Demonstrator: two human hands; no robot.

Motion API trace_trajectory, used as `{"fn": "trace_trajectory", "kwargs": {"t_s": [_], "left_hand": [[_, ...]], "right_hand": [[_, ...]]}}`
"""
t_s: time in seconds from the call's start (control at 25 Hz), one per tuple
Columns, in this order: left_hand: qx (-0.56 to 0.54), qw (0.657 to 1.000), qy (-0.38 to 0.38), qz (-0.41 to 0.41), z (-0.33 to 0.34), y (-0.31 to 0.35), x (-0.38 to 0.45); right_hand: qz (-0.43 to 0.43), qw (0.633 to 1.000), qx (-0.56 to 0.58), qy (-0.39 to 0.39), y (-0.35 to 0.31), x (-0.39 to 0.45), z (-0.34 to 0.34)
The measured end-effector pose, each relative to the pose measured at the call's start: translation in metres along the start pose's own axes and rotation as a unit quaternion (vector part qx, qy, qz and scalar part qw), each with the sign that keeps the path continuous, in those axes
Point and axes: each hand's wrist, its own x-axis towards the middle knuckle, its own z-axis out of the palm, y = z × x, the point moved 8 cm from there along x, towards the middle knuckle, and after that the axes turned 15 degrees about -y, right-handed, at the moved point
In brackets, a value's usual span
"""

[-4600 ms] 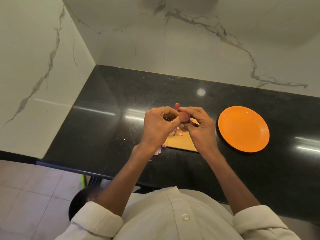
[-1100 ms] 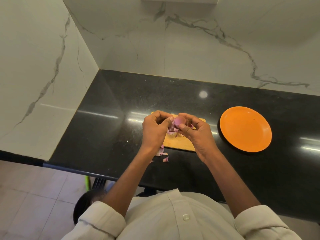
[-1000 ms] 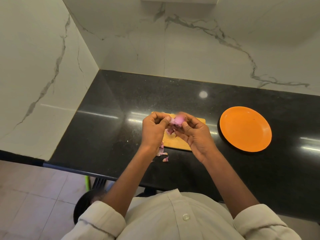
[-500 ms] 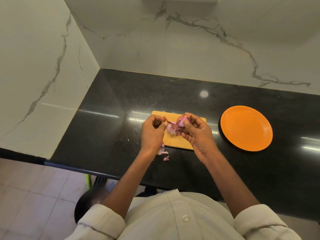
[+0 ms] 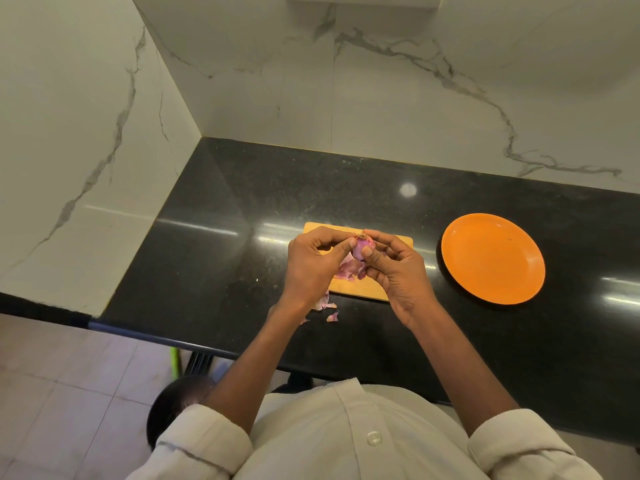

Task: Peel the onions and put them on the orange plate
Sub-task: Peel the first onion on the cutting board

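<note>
Onion: mostly hidden by fingers of left hand and right hand; only a pink patch + brown tip show, so how much skin is left can't be told. Chopping board: middle covered by both hands. Peels on board partly under the hands, count unclear. Worktop: right end cut off by frame edge, near edge hidden by shirt. Dark round thing on the floor: half behind sleeve, can't ID.
</note>
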Motion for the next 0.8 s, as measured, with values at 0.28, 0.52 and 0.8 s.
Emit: {"fn": "trace_trajectory", "kwargs": {"t_s": [0.28, 0.52, 0.8], "left_hand": [[0.103, 0.993, -0.002, 0.052, 0.003, 0.015, 0.003], [0.077, 0.996, 0.002, 0.045, -0.001, 0.011, 0.005], [-0.033, 0.998, -0.052, 0.02, -0.001, 0.002, 0.008]], "right_hand": [[0.002, 1.0, -0.021, -0.015, -0.001, 0.001, -0.002], [0.002, 1.0, 0.0, -0.027, -0.001, 0.003, 0.001], [0.013, 0.999, -0.021, -0.024, -0.002, 0.007, -0.008]]}}
